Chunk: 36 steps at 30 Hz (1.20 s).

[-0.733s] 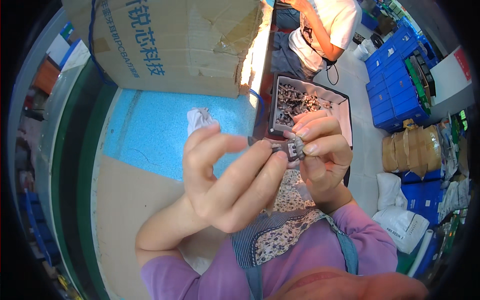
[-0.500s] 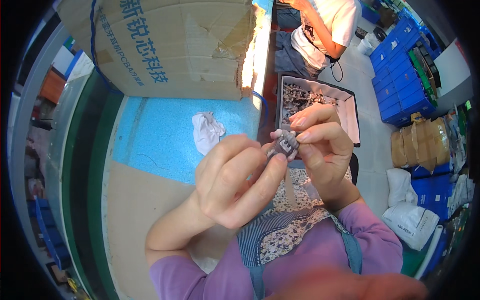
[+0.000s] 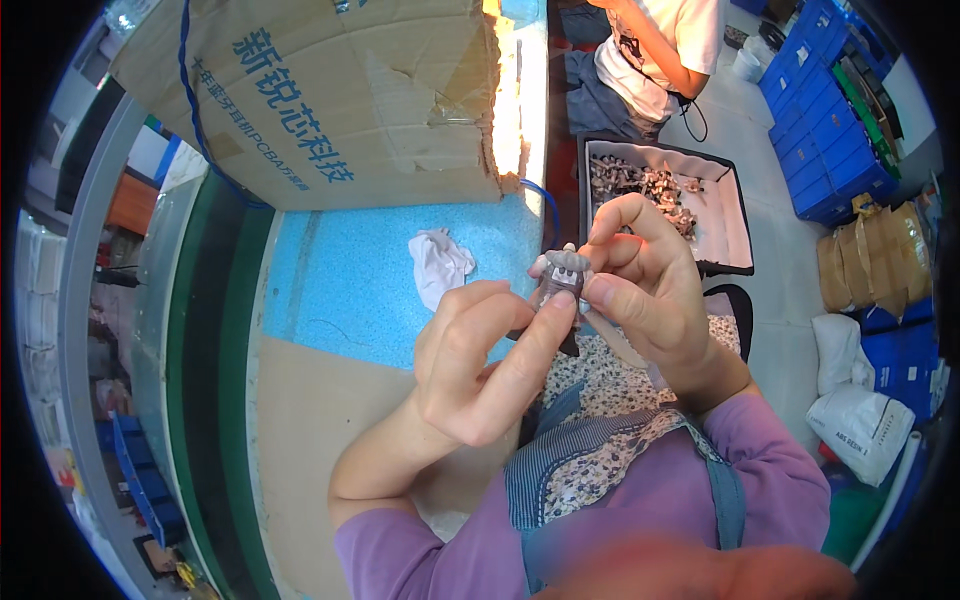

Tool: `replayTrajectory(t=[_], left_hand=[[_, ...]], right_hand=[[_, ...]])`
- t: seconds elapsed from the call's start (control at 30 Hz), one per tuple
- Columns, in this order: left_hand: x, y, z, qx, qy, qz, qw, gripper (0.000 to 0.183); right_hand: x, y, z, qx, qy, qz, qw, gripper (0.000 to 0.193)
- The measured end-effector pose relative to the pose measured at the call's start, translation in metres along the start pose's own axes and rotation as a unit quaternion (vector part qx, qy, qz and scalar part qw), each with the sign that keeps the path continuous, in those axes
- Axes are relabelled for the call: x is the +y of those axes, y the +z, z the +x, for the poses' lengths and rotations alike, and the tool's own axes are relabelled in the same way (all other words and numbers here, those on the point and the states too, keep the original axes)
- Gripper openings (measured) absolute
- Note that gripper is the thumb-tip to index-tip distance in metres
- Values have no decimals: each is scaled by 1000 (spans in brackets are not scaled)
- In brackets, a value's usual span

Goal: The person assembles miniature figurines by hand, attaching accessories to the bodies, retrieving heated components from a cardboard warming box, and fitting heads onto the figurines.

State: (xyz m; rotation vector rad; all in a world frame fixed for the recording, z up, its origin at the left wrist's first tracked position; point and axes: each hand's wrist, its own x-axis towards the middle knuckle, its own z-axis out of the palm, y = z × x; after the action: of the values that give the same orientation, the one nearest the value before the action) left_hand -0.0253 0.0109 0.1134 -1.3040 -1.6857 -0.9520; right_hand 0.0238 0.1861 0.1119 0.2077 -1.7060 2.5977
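Observation:
A small grey toy figurine (image 3: 565,265) with a pale face panel is up in front of my chest, roughly upright. My left hand (image 3: 475,365) is closed on it, the thumb pressed over its front and the fingers behind. On the figurine's other side, the thumb and bent fingers of my right hand (image 3: 655,300) pinch at its edge. Those fingers partly hide what they grip. A pale narrow strip (image 3: 615,340) shows below the right thumb; I cannot tell whether it is joined to the figurine.
A black-rimmed tray (image 3: 737,225) of small figure-like pieces stands beyond my right hand. A crumpled white cloth (image 3: 440,268) lies on the blue tabletop (image 3: 340,290), before a large cardboard box (image 3: 390,110). Another person (image 3: 660,50) sits farther off. Blue crates (image 3: 830,130) stand at right.
The figurine has turned from tilted to more upright between my hands, and its face shows more plainly. The whole view has shifted, so surrounding things appear displaced to the right.

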Motion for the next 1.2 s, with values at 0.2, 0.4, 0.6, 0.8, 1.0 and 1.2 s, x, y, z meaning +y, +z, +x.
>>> replayTrajectory(t=[0.2, 0.4, 0.6, 0.8, 1.0, 1.2], left_hand=[[8, -4, 7, -38, -209, -185, 960, 56], [14, -2, 6, -77, -525, -526, 665, 40], [17, -1, 6, -28, -553, -516, 653, 27], [19, -6, 7, -52, -557, -541, 628, 27], [22, -11, 11, -64, -581, -534, 612, 22], [21, -13, 12, -74, -590, -537, 598, 19]], right_hand=[[5, -13, 7, 30, -28, 13, 999, 33], [2, -10, 6, 35, -52, -49, 997, 38], [11, -16, 12, 49, -250, -248, 935, 34], [-2, -34, 28, -29, -271, -234, 933, 15], [2, -33, 29, -88, -209, -173, 958, 13], [9, -32, 27, -89, -221, -145, 960, 12]])
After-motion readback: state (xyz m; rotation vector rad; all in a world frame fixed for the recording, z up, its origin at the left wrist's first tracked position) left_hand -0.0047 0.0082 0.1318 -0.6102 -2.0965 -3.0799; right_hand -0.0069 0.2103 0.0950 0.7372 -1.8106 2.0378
